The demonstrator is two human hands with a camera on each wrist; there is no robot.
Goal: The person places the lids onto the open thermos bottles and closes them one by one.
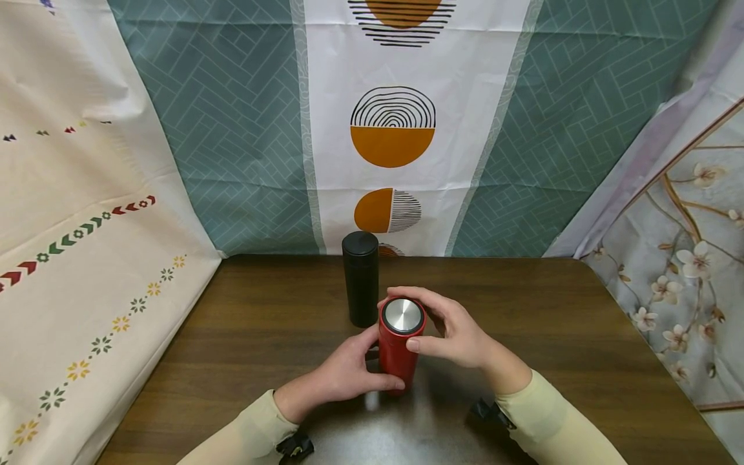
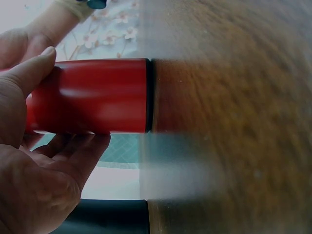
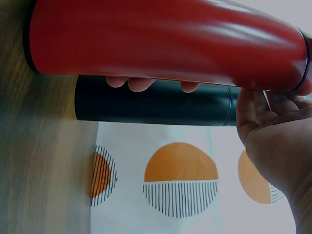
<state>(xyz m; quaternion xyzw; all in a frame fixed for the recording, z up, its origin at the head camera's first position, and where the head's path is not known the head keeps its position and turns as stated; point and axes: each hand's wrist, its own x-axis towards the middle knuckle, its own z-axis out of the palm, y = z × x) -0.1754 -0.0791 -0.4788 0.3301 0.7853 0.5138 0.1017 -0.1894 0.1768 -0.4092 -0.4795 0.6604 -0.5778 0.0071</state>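
A red thermos point(image 1: 398, 361) with a silver-topped lid point(image 1: 403, 315) stands upright on the wooden table in the head view. My left hand point(image 1: 353, 367) grips its body from the left, thumb across the near side and fingers behind. Higher up, my right hand point(image 1: 456, 329) curls round the thermos by the lid, thumb on the near side and fingertips at the far side. In the left wrist view the black base rim of the red thermos point(image 2: 97, 95) meets the tabletop. Both hands hide parts of the body.
A black thermos point(image 1: 361, 281) stands upright just behind the red one, slightly left. Beyond the table's point(image 1: 279, 303) back edge hangs a teal and white patterned curtain point(image 1: 238, 129). Floral cloths hang at the left point(image 1: 87, 271) and right point(image 1: 668, 284) sides.
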